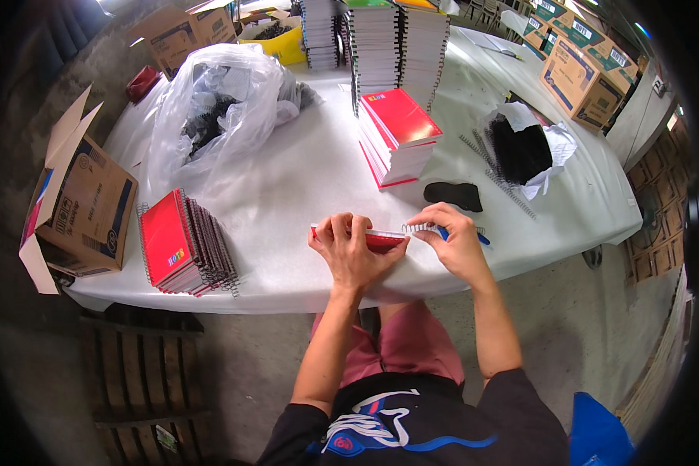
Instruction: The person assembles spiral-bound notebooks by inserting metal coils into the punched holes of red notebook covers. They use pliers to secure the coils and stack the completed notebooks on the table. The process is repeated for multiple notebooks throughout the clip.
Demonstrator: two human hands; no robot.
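Near the table's front edge, my left hand [352,250] grips a red-covered notebook [382,243], tilted with its white page edge turned up. My right hand [457,242] pinches a wire spiral coil [416,228], which lies against the right end of the notebook's edge. A blue object [484,239], perhaps a tool handle, shows beside my right fingers; whether I hold it or it lies on the table I cannot tell. Beyond my hands stands a stack of red notebooks without visible coils [402,124]. Spiral-bound red notebooks [171,241] are piled to the left.
A dark flat pad [453,196] lies beyond my right hand, with loose coils [493,165] and a paper-lined heap of black coils [520,150] farther right. A plastic bag [217,109], tall notebook stacks [377,54] and cardboard boxes [93,203] surround the white-covered table [303,171].
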